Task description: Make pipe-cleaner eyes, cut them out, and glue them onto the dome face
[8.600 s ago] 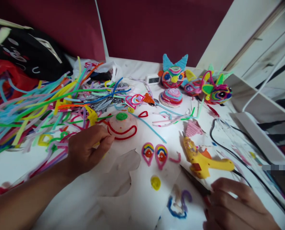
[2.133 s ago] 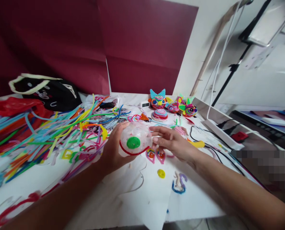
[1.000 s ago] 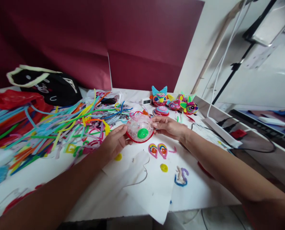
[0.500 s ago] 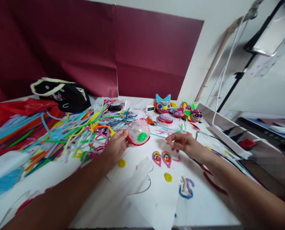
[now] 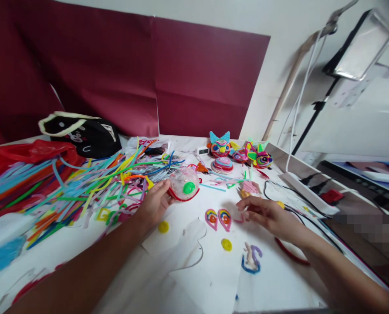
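My left hand [image 5: 157, 200] pinches the left edge of a clear plastic dome [image 5: 177, 179]. The dome has a red fuzzy rim and a round green disc [image 5: 189, 188] on its front. My right hand [image 5: 269, 214] hovers over the tabletop, fingers loosely bent and apart, with nothing visible in them. Close to its fingertips lies a short pink curved strip [image 5: 238, 220]. Left of that are two teardrop-shaped eye pieces [image 5: 224, 219] in pink, yellow and orange. Yellow discs [image 5: 226, 244] lie on white paper [image 5: 214, 270].
Coloured pipe cleaners [image 5: 109, 174] heap at left beside a red bag [image 5: 50, 150] and a black bag [image 5: 93, 137]. Finished colourful figures [image 5: 220, 146] stand at the back. A power strip [image 5: 307, 192] with cables and a lamp stand [image 5: 315, 109] are at right.
My right hand has moved down and to the right, closer to the pink strip. The left hand with the dome has lowered slightly, and the whole view has shifted a little.
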The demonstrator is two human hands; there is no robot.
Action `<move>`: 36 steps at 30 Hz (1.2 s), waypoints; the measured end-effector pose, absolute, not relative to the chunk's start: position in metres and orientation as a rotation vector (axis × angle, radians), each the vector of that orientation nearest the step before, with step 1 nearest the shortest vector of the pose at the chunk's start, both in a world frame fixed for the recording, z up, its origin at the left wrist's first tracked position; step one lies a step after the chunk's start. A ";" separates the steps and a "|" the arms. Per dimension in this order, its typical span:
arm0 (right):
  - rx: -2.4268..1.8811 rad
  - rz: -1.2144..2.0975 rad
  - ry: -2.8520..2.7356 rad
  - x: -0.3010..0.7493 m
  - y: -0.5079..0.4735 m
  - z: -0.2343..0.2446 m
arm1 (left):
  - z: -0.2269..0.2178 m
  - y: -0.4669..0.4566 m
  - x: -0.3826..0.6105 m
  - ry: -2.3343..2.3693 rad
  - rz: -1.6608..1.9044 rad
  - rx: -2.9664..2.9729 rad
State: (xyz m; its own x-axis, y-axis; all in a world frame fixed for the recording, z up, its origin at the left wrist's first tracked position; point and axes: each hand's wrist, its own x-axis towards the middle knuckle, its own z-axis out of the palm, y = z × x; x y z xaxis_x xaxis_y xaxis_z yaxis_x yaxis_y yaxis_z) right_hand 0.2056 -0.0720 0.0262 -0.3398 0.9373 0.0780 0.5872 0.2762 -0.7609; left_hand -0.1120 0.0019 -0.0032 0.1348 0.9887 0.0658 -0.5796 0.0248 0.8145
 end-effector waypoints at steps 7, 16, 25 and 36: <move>-1.436 0.652 -2.074 0.224 -0.077 0.043 | 0.000 0.004 -0.113 0.730 1.335 0.749; -1.657 0.215 -2.211 0.261 -0.109 0.042 | 0.000 0.003 -0.111 0.751 1.263 0.729; -1.842 0.016 -2.254 0.290 -0.142 0.000 | 0.006 -0.002 -0.106 0.775 1.223 0.724; -1.845 -0.083 -2.243 0.288 -0.143 -0.006 | 0.012 -0.004 -0.104 0.818 1.204 0.746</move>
